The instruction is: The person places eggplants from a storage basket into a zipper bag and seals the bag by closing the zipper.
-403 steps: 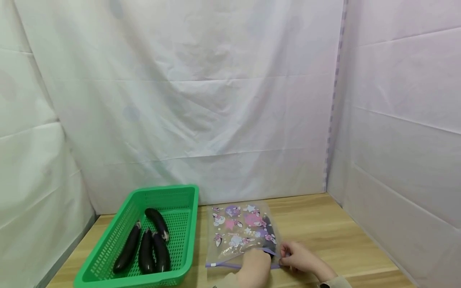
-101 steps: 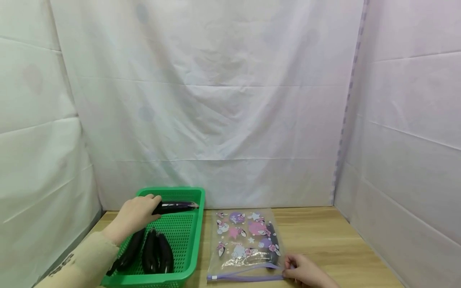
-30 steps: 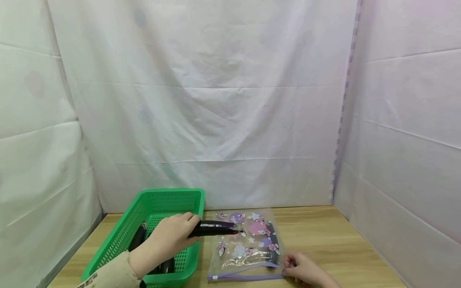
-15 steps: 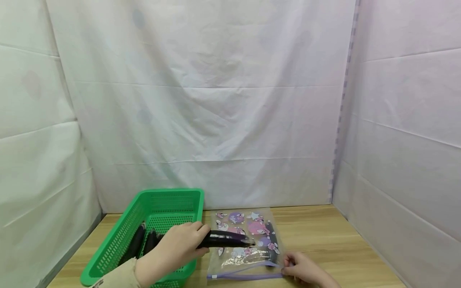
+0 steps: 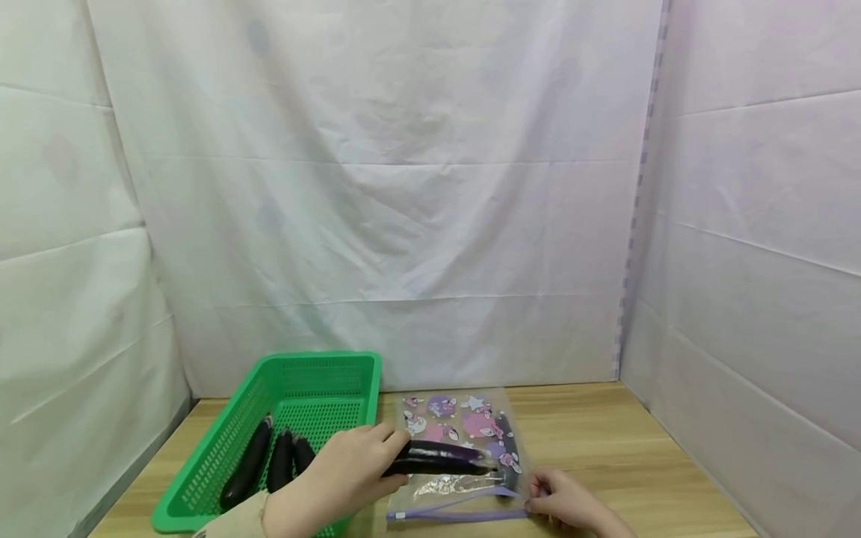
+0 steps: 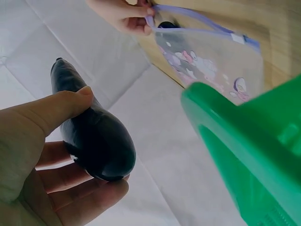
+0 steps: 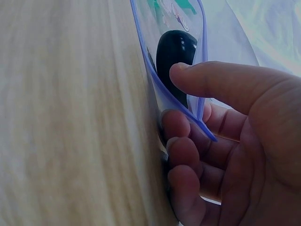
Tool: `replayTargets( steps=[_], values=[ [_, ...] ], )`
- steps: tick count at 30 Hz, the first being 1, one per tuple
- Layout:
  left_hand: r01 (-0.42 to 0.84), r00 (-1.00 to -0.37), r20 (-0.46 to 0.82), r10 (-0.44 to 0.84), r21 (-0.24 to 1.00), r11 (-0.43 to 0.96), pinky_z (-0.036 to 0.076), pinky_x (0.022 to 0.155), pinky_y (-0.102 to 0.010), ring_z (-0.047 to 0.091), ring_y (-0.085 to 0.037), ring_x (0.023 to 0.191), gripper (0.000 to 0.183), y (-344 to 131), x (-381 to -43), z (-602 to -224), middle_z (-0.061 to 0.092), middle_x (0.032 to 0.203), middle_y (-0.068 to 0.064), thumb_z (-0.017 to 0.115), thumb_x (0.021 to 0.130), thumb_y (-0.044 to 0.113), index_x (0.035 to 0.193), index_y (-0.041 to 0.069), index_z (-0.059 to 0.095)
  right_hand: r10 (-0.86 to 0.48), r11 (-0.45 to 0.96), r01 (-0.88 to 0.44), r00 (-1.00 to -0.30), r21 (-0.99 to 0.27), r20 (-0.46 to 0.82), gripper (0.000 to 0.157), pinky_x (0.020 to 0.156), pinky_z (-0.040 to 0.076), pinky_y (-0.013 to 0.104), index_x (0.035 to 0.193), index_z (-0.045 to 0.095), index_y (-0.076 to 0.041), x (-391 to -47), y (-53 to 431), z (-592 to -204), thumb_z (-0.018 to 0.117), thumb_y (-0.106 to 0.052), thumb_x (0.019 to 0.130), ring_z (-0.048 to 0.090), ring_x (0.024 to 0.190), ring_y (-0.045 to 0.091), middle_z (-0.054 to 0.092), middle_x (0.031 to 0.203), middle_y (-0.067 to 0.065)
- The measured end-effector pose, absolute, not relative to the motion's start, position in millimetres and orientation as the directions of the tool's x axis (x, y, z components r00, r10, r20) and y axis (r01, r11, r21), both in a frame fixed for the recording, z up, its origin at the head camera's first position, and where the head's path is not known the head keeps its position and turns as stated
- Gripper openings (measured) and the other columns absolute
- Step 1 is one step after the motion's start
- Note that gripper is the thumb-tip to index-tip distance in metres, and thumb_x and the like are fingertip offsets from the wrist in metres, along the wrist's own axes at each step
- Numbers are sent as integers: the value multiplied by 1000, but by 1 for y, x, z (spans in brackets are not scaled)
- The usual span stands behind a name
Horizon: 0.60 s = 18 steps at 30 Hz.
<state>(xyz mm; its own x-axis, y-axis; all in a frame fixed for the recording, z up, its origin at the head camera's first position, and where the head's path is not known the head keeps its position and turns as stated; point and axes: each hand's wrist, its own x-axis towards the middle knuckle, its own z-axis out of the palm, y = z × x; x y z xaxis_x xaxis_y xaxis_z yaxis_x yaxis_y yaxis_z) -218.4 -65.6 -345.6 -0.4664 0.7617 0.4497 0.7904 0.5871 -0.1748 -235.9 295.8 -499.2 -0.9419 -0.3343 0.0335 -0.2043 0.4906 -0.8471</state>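
Observation:
My left hand (image 5: 350, 467) grips an eggplant (image 5: 440, 457) by its thick end, with the stem end pointing right over the bag. In the left wrist view the thumb lies along the eggplant (image 6: 101, 136) and the fingers curl beneath it. A clear zip bag (image 5: 430, 489) printed with pink and purple figures lies flat, its purple-edged mouth towards me and partly open. Another eggplant (image 7: 175, 49) is inside, along the bag's right side. My right hand (image 5: 568, 501) holds the right corner of the mouth between thumb and fingers.
A green plastic basket (image 5: 373, 396) stands left of the bag, holding three eggplants (image 5: 247, 463), one partly hidden by the left arm. The wooden tabletop (image 5: 592, 433) runs to a white cloth backdrop (image 5: 403, 224) and cloth sides.
Earlier the left hand was at the bag's mouth, then reached into the basket and took an eggplant. That eggplant has moved right and nearer, over the bag. The right hand keeps holding the corner.

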Motion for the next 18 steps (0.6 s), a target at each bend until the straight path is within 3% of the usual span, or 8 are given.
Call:
replayTargets(
  steps=[18],
  values=[
    [826,-450,432,782,-133,548,33,42,-16,44,1,55,34,-49,-215,-362,48,73,12,63,75,46,92,18,55,-353,488,-202,-935,-849,20,20,34,32,21,76,50,-6,-239,298,-500,66,-19,76,41,41,8,46,57,-4]
  ],
)
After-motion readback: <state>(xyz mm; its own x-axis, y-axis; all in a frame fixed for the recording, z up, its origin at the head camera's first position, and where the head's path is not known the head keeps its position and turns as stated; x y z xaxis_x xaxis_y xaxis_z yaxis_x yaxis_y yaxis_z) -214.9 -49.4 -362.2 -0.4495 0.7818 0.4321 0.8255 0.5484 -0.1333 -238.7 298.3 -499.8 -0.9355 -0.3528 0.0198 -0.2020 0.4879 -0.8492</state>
